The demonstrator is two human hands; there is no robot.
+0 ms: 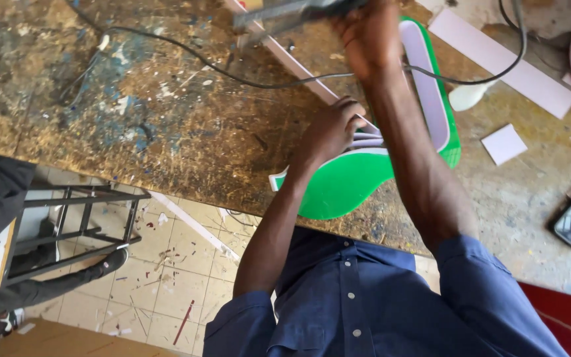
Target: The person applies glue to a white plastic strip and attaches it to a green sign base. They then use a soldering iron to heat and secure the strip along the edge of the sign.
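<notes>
Fingers [348, 111] of the left hand [330, 132] press together on the green sign piece [345, 182], which spreads just below them. Right hand [368, 39] is clamped around a grey tool [285, 12], beyond the white strip [299, 66].

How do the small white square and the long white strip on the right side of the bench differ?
The small white square is short and nearly even-sided; the long white strip is a narrow bar several times longer. The square lies clear of the cable, while the cable crosses the strip's upper end. Both are flat, white and lie loose on the workbench, untouched by either hand.
</notes>
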